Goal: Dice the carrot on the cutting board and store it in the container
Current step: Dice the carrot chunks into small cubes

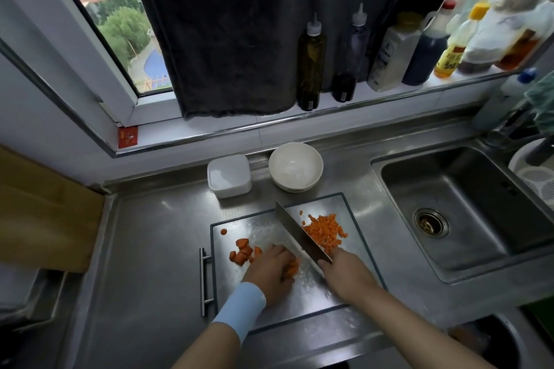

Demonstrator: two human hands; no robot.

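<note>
A steel cutting board point(239, 228) lies on the counter. Diced carrot point(325, 231) is heaped at its far right. Thicker carrot chunks point(242, 251) lie at its left. My left hand point(271, 269) curls its fingers over carrot pieces point(293, 268) in the middle of the board. My right hand point(344, 274) grips the handle of a cleaver point(295, 231), whose blade stands between the held pieces and the diced heap. A white square container point(229, 175) sits behind the board, apart from both hands.
A white bowl point(296, 166) stands beside the container. The sink point(461, 207) opens to the right of the board. Sauce and oil bottles point(311, 63) line the window sill. A wooden board point(45, 213) leans at the left. A bar handle point(204, 281) sits at the cutting board's left edge.
</note>
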